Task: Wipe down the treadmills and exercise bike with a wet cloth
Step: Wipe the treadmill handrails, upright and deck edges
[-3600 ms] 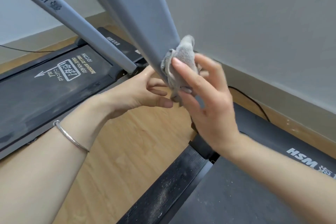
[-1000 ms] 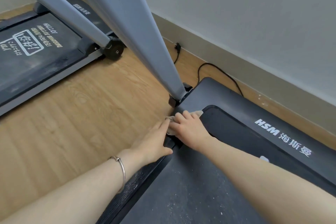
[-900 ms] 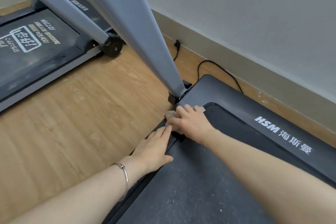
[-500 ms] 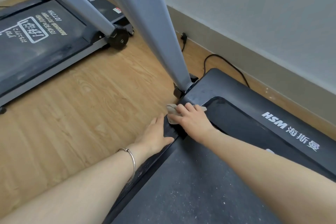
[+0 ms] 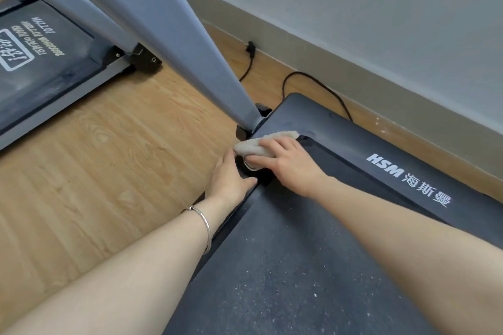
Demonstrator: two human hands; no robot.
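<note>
A grey-beige cloth (image 5: pixel 249 147) lies bunched on the front left corner of the near black treadmill (image 5: pixel 299 266), just below the foot of its grey upright post (image 5: pixel 190 43). My right hand (image 5: pixel 288 163) presses down on the cloth with its fingers laid over it. Flat on the treadmill's left side rail, my left hand (image 5: pixel 230 179) rests beside the cloth, holding nothing. The belt is speckled with pale dust. The black motor cover (image 5: pixel 340 133) bears white HSM lettering.
A second treadmill (image 5: pixel 40 62) stands at the upper left, with its own grey post rising above it. Wooden floor (image 5: pixel 109 158) separates the two machines. A black power cable (image 5: pixel 313 81) loops along the skirting below the grey wall (image 5: pixel 353 8).
The cloth has come down from the grey upright to the deck corner. In the last second my right hand shifted it slightly up and right, towards the post's foot; my left hand stayed on the rail.
</note>
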